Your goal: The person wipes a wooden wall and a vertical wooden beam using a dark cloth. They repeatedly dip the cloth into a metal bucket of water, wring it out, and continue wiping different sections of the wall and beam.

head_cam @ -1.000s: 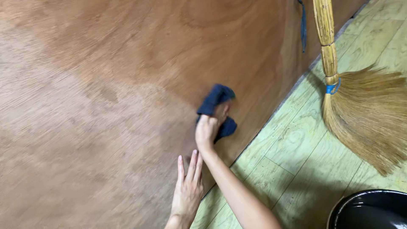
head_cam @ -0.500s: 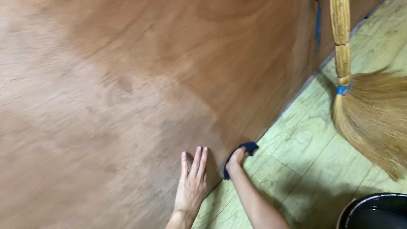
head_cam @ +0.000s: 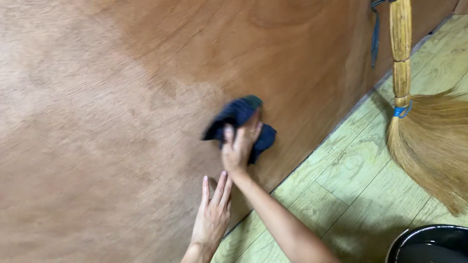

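Hands: two.
Right hand (head_cam: 238,148): pressing one dark blue cloth (head_cam: 239,122) against the wooden panel (head_cam: 122,122), fingers spread over it.
Left hand (head_cam: 212,214): flat, open on the panel.
Broom (head_cam: 419,117): one.
Black basin (head_cam: 429,243): one.

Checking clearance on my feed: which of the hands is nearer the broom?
Right. The right hand presses the dark blue cloth on the wooden panel, closer to the broom; the left hand lies flat lower down, farther away.

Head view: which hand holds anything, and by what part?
The right hand presses a bunched dark blue cloth against the wooden panel, fingers spread over its middle. The left hand lies flat on the panel, holding nothing.
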